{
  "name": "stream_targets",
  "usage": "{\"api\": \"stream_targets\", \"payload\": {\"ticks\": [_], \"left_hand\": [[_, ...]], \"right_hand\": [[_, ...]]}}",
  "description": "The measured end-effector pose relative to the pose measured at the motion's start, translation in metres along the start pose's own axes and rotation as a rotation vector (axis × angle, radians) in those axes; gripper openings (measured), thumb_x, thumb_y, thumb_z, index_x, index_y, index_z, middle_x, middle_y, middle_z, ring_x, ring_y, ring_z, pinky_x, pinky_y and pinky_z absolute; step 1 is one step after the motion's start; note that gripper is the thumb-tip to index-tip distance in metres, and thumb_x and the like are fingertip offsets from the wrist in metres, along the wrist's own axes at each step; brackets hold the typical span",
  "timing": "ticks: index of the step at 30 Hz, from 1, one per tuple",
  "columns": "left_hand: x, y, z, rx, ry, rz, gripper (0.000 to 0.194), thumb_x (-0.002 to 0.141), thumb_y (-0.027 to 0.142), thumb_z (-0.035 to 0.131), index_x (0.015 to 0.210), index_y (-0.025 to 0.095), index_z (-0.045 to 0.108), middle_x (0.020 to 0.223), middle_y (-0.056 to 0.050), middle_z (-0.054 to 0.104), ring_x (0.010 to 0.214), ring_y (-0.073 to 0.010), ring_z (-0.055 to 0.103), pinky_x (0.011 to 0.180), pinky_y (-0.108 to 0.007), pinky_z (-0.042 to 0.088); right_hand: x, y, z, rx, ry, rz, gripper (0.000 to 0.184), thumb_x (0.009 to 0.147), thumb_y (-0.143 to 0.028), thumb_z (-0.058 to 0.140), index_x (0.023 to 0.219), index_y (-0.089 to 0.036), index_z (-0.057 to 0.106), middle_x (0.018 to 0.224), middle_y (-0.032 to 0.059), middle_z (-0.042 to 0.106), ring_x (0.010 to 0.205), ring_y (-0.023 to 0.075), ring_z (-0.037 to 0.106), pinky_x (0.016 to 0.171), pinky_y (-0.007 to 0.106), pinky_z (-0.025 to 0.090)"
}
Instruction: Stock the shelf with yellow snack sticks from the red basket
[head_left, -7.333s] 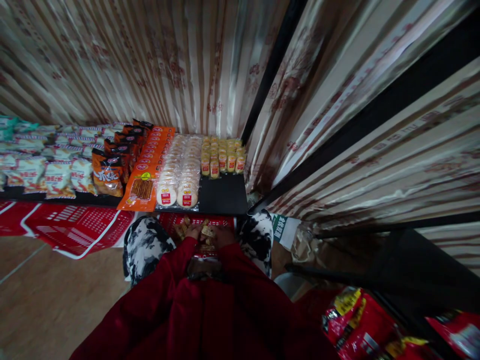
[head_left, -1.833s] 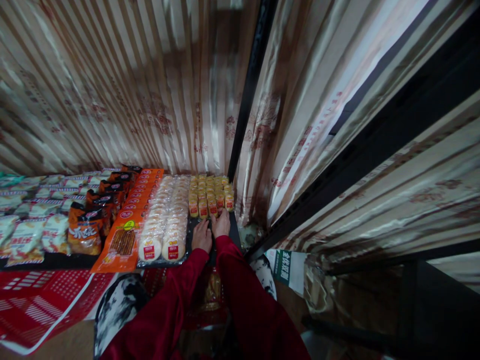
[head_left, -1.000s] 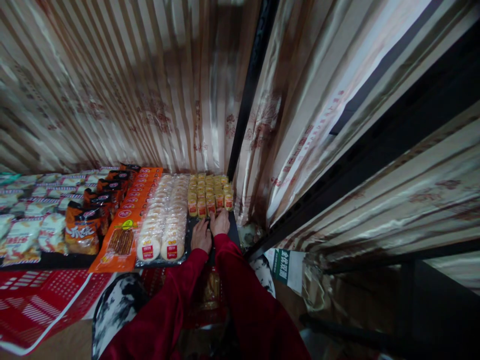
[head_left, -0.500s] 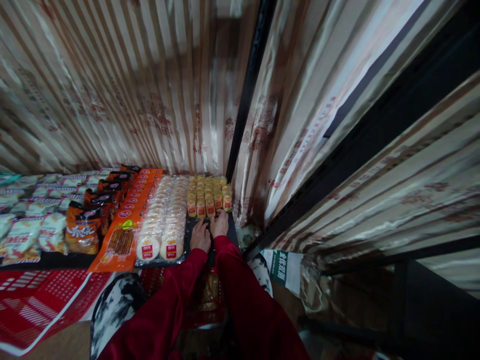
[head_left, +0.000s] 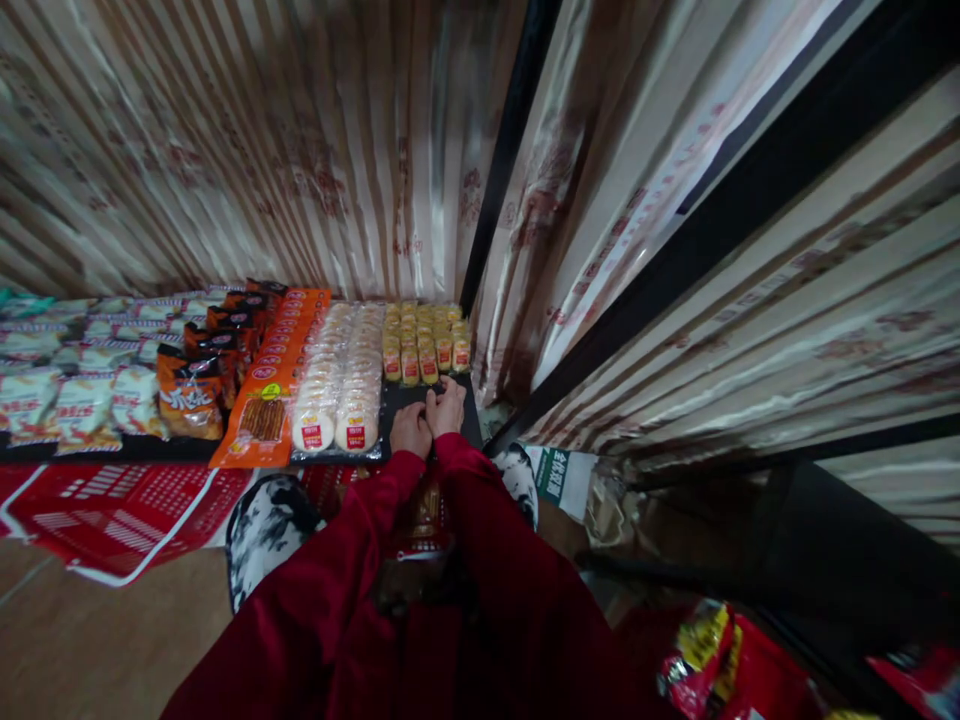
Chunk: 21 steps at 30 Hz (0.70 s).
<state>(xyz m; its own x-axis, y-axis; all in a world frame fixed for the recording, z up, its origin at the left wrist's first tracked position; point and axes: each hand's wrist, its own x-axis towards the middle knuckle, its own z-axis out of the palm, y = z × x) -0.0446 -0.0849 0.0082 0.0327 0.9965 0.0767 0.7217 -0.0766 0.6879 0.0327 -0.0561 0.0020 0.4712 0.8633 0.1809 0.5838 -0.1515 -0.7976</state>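
Observation:
My left hand and my right hand are close together over the dark shelf board, their fingertips almost meeting. Both have bent fingers pressed close, and whatever they may hold is hidden. Just beyond them stand rows of small yellow packets with red labels, a small gap from my fingers. To the left of my left hand lie two rows of round white wrapped crackers with red labels.
Orange snack bags, orange-black bags and white snack bags line the dark shelf leftward. Red baskets sit below its front edge. A black post and beige curtain stand behind. Red packages lie lower right.
Both hands have drawn back from the yellow packets and come together, fingers more bent. The view has tilted down, so the shelf sits higher and red packages show at lower right.

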Motion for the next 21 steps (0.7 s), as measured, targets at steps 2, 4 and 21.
{"api": "stream_targets", "payload": {"ticks": [2, 4, 21], "left_hand": [[-0.007, -0.005, 0.0, -0.018, -0.011, 0.018, 0.039, 0.075, 0.004, 0.039, 0.105, 0.011, 0.064, 0.108, -0.012, 0.065, 0.103, -0.021, 0.057, 0.096, -0.033, 0.044], [-0.014, -0.012, 0.001, -0.034, -0.015, 0.034, 0.038, 0.075, 0.004, 0.039, 0.103, 0.012, 0.063, 0.104, -0.011, 0.065, 0.1, -0.0205, 0.058, 0.093, -0.032, 0.045], [-0.103, -0.067, -0.013, 0.121, -0.239, -0.002, 0.024, 0.079, 0.012, 0.043, 0.086, 0.017, 0.065, 0.093, -0.009, 0.067, 0.089, -0.0171, 0.061, 0.08, -0.026, 0.046]], "right_hand": [[-0.008, 0.0, -0.002, 0.009, -0.021, -0.021, 0.036, 0.078, -0.017, 0.051, 0.114, -0.013, 0.054, 0.108, 0.0128, 0.05, 0.08, 0.016, 0.056, 0.083, 0.031, 0.046], [-0.017, 0.0, -0.004, 0.03, -0.034, -0.055, 0.034, 0.078, -0.015, 0.049, 0.112, -0.013, 0.056, 0.107, 0.0121, 0.051, 0.083, 0.0158, 0.056, 0.083, 0.029, 0.046], [-0.131, 0.022, -0.018, -0.017, -0.373, -0.396, 0.032, 0.082, -0.008, 0.036, 0.093, -0.016, 0.065, 0.097, 0.0077, 0.061, 0.093, 0.0149, 0.056, 0.087, 0.026, 0.044]]}}
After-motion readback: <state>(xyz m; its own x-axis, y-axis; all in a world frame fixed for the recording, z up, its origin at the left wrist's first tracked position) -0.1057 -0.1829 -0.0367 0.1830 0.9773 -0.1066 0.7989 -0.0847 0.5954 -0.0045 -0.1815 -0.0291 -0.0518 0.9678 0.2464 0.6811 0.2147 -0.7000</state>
